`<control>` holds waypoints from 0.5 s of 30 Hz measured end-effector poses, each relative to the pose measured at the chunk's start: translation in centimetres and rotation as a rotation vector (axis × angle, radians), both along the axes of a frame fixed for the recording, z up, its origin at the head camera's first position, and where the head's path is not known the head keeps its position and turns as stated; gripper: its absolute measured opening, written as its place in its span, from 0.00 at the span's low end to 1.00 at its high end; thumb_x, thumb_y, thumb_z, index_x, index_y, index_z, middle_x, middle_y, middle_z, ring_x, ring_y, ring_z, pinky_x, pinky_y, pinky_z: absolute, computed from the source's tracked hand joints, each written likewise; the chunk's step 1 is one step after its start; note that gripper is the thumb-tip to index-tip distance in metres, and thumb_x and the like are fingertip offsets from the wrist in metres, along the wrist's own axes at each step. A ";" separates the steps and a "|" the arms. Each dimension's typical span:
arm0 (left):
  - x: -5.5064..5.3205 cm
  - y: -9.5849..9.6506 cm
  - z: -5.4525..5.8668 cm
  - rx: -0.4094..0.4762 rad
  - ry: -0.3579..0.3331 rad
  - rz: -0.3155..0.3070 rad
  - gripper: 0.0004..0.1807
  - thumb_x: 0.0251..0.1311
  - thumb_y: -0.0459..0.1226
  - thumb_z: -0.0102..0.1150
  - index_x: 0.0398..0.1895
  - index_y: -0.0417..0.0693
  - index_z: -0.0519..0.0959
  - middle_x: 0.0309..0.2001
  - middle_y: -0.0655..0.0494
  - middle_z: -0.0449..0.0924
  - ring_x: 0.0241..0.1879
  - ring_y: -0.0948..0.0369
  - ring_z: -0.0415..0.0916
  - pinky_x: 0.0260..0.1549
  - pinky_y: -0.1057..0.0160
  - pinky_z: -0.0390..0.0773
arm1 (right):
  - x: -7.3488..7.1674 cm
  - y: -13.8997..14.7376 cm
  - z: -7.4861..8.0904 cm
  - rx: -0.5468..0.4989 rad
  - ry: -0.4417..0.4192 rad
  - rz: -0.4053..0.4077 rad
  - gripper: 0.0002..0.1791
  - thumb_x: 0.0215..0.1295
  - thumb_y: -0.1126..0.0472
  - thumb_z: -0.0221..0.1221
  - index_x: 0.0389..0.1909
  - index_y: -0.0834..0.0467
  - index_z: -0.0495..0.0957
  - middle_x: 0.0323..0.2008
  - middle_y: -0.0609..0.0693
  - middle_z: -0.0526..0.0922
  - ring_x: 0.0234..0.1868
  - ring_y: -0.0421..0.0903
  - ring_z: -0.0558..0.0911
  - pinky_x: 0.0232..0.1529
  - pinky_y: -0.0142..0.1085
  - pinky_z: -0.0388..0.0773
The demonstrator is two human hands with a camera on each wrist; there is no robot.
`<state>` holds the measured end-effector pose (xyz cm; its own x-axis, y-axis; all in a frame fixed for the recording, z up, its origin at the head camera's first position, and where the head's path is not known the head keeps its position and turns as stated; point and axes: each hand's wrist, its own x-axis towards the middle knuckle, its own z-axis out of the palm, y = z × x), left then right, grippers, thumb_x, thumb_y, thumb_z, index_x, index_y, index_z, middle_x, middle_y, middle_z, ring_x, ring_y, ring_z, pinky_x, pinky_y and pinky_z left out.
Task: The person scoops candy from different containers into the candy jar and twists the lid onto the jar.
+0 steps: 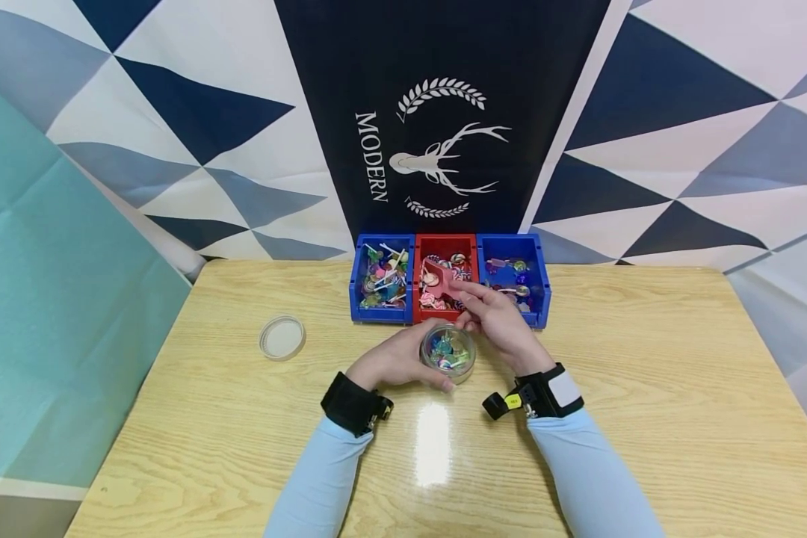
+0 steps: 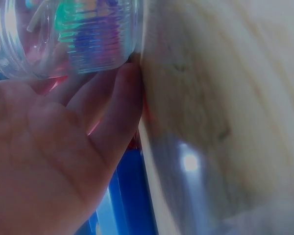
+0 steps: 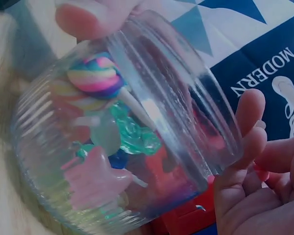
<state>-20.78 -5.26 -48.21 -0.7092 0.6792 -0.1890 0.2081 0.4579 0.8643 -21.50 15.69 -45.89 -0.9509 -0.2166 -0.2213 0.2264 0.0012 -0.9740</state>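
Note:
A clear glass jar [image 1: 449, 357] stands on the table with wrapped candies and lollipops inside, its mouth uncovered. My left hand [image 1: 400, 360] grips it from the left side, thumb in front and fingers behind. Between the fingers of my right hand [image 1: 501, 321] is the handle of a pink scoop [image 1: 441, 278], whose bowl lies over the red bin [image 1: 446, 238] and seems to hold a round lollipop. In the right wrist view, the jar [image 3: 137, 122] covers much of the frame and the right hand [image 3: 264, 196] is close to its rim; most of the scoop is hidden there.
Left of the red bin is a blue bin [image 1: 379, 314] full of lollipops; on its right, another blue bin [image 1: 543, 295] has fewer candies. A whitish round lid [image 1: 282, 338] lies on the wooden table [image 1: 229, 433] at left. A patterned backdrop rises behind the bins.

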 end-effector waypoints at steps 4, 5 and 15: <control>0.0 0.0 -0.1 0.012 -0.002 0.001 0.49 0.45 0.46 0.81 0.71 0.60 0.63 0.62 0.62 0.73 0.62 0.63 0.68 0.65 0.55 0.66 | 0.1 0.2 0.2 -0.041 -0.012 -0.028 0.22 0.81 0.59 0.44 0.70 0.59 0.68 0.45 0.57 0.82 0.26 0.40 0.79 0.32 0.28 0.76; 0.0 0.0 -0.1 0.014 -0.006 0.003 0.49 0.45 0.46 0.81 0.71 0.60 0.63 0.62 0.62 0.73 0.61 0.63 0.68 0.65 0.55 0.66 | 0.1 0.4 0.4 -0.061 -0.011 -0.045 0.21 0.81 0.59 0.44 0.69 0.60 0.69 0.38 0.56 0.81 0.26 0.40 0.78 0.31 0.29 0.77; 0.1 0.0 0.2 -0.003 -0.019 0.025 0.50 0.45 0.47 0.81 0.71 0.60 0.62 0.63 0.62 0.72 0.63 0.61 0.67 0.66 0.52 0.65 | 0.0 1.6 1.1 -0.294 -0.068 -0.173 0.22 0.81 0.61 0.43 0.69 0.66 0.67 0.41 0.53 0.77 0.25 0.37 0.76 0.29 0.26 0.77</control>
<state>-20.64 -5.21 -47.96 -0.7223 0.6607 -0.2044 0.1802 0.4652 0.8667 -21.51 17.33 -44.79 -0.9642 -0.1173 -0.2378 0.2634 -0.3217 -0.9095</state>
